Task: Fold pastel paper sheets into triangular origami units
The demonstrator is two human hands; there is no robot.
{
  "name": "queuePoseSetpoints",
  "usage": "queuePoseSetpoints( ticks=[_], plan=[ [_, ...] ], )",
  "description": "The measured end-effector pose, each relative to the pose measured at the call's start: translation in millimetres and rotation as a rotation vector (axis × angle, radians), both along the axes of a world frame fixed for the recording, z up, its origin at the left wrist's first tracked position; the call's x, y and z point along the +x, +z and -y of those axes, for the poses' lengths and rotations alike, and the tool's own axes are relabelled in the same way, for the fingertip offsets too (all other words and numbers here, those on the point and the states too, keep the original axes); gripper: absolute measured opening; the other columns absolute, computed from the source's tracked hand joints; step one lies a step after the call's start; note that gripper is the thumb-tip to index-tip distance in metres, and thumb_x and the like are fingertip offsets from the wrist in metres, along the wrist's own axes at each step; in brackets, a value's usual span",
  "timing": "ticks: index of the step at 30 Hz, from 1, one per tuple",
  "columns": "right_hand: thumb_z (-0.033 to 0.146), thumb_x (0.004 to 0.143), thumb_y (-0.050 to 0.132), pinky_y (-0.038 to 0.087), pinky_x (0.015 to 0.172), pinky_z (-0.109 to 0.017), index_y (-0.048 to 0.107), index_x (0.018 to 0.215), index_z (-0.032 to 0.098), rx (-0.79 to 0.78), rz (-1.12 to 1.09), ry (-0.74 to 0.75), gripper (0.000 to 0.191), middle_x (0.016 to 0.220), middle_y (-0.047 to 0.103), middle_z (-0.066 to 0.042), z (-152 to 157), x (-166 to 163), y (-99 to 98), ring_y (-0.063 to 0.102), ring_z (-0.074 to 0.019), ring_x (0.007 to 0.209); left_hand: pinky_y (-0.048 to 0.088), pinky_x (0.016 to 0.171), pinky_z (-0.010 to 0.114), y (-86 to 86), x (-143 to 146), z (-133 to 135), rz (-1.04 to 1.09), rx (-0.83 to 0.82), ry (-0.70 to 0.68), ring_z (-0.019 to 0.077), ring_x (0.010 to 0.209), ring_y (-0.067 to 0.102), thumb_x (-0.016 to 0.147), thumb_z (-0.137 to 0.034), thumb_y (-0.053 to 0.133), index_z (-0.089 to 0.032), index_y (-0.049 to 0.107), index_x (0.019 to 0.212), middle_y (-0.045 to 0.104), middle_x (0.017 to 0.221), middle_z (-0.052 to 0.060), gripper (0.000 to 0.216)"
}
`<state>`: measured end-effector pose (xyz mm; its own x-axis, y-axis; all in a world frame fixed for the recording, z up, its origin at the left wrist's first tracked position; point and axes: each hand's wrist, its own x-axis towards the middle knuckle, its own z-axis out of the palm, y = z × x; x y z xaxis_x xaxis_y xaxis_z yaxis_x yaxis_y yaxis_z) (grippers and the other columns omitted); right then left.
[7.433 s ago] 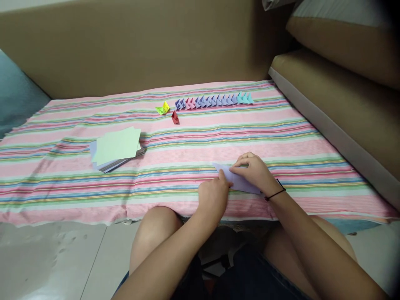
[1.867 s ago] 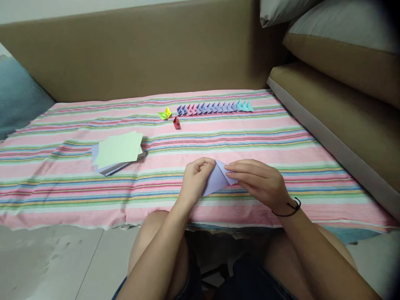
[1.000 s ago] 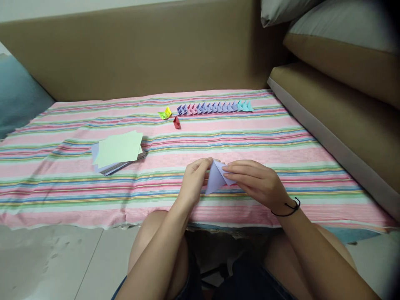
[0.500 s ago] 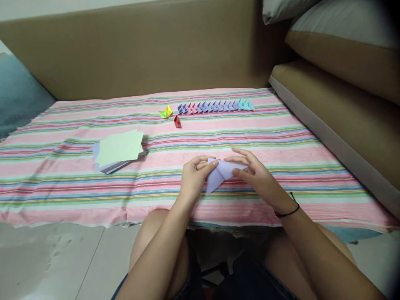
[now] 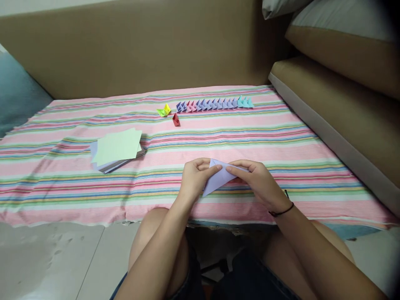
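Observation:
A folded sheet of lavender paper [image 5: 218,180] is held between both hands, just above the striped cloth near its front edge. My left hand [image 5: 196,177] pinches its left side, thumb on top and fingers behind. From the other side my right hand [image 5: 258,179] grips the paper, its thumb pressed near the upper middle, close to the left thumb. One pointed corner of the sheet hangs down toward my left wrist. The fingers behind the paper are partly hidden.
A stack of paper [image 5: 118,146], pale green on top, lies to the left. Behind stands a row of folded paper pieces [image 5: 215,104], with a red folded piece [image 5: 176,120] and yellow-green ones [image 5: 164,110] nearby. Cushions [image 5: 331,112] lean at the right on the striped cloth [image 5: 168,187].
My right hand has moved left along the paper, and its thumb now presses near the left thumb. Its raised fingers have come down behind the sheet. The paper has tilted slightly.

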<state>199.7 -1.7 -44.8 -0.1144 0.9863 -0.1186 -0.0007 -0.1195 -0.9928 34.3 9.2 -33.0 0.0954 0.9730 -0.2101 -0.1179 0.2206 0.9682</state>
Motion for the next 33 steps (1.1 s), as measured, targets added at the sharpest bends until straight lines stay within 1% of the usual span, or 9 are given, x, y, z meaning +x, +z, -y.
queuePoseSetpoints(
  ticks=[4,11,15,23,30,33],
  plan=[
    [0.039,0.068,0.073,0.052,0.068,-0.03,0.071,0.081,0.02,-0.086,-0.096,0.01,0.023,0.083,0.066,-0.002,1.2,-1.1,2.6,0.06,-0.016,0.075,0.045,0.05,0.02,0.2,-0.8,0.5,0.0,-0.006,-0.001,0.012,0.053,0.06,0.059,-0.028,0.079,-0.012,0.069,0.077,0.07,0.065,0.004,0.026],
    [0.039,0.067,0.073,0.054,0.068,-0.031,0.073,0.078,0.02,-0.103,-0.141,-0.005,0.022,0.079,0.068,-0.002,1.8,-1.6,4.7,0.062,-0.0155,0.072,0.045,0.048,0.02,4.1,0.4,1.4,0.031,-0.068,0.0,0.0118,0.051,0.06,0.054,-0.027,0.082,-0.011,0.069,0.078,0.07,0.064,0.004,0.032],
    [0.04,0.068,0.073,0.054,0.069,-0.031,0.073,0.08,0.02,-0.093,-0.14,0.02,0.023,0.081,0.069,-0.002,2.1,-0.8,5.1,0.063,-0.016,0.074,0.045,0.047,0.02,5.3,0.3,1.4,0.033,-0.085,-0.014,0.0105,0.05,0.059,0.055,-0.029,0.081,-0.012,0.069,0.078,0.07,0.065,0.004,0.031],
    [0.039,0.069,0.073,0.054,0.068,-0.027,0.073,0.081,0.02,-0.07,-0.112,0.011,0.022,0.083,0.067,-0.003,2.7,-1.0,4.9,0.061,-0.0149,0.076,0.048,0.053,0.023,6.5,-0.5,2.6,0.058,-0.078,-0.014,0.014,0.055,0.063,0.054,-0.03,0.082,-0.013,0.07,0.081,0.072,0.069,0.005,0.034],
    [0.035,0.072,0.072,0.056,0.066,-0.025,0.074,0.083,0.02,-0.129,-0.194,-0.006,0.019,0.081,0.068,-0.003,3.3,1.8,8.2,0.062,-0.0135,0.073,0.051,0.062,0.026,8.1,-2.3,2.6,0.1,-0.042,-0.087,0.0152,0.062,0.065,0.053,-0.026,0.082,-0.014,0.068,0.086,0.073,0.075,0.004,0.037],
    [0.033,0.073,0.071,0.056,0.066,-0.024,0.074,0.083,0.02,-0.137,-0.236,0.007,0.017,0.08,0.068,-0.002,3.3,2.7,11.0,0.062,-0.0127,0.071,0.049,0.06,0.024,6.7,-3.2,2.0,0.142,-0.047,-0.104,0.014,0.062,0.064,0.057,-0.026,0.081,-0.014,0.068,0.09,0.072,0.075,0.005,0.037]
  ],
)
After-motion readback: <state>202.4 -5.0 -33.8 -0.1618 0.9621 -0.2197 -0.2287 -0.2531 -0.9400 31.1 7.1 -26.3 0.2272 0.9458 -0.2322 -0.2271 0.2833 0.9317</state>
